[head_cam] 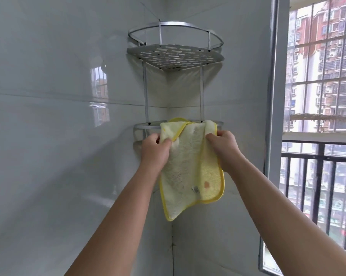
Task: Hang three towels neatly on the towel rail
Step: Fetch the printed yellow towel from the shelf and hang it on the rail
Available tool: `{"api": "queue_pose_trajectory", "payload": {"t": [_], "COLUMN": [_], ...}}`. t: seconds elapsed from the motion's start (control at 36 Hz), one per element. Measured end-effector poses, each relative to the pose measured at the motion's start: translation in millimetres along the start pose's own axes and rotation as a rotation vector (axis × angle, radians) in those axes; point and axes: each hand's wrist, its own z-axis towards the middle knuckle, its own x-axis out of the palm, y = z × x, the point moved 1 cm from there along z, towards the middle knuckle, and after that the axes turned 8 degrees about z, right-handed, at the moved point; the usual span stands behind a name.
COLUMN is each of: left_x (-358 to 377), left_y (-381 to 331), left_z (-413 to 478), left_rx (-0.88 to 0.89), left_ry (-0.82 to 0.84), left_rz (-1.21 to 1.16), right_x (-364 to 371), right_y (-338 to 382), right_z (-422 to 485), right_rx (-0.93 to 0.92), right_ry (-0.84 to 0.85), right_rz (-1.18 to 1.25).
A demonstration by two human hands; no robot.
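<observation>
Glossy white tiled corner [68,116]; a yellow towel [190,172] drapes over the lower rail [146,125] of the metal corner rack [174,54]; left hand [155,149] and right hand [225,148] pinch its upper edges; barred window [323,76] at right.

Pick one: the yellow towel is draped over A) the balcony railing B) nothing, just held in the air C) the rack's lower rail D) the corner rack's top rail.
C: the yellow towel folds over the lower rail, with the left hand and right hand gripping its sides.
</observation>
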Motion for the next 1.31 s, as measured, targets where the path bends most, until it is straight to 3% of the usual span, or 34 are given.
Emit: {"api": "queue_pose_trajectory", "payload": {"t": [0.61,0.89,1.31], "left_x": [-12,-33,-62], "left_y": [-21,-27,-9], "left_z": [-75,-105,-167], "left_rx": [0.027,0.096,0.038], "left_ry": [0.213,0.202,0.378], "left_rz": [-0.211,-0.267,-0.300], "right_x": [-3,1,8], "right_y": [19,27,15], "right_z": [-80,-120,-194], "right_rx": [0.018,-0.002,-0.009], "right_ry": [0.122,0.108,-0.034], "right_rz": [0.168,0.243,0.167]}}
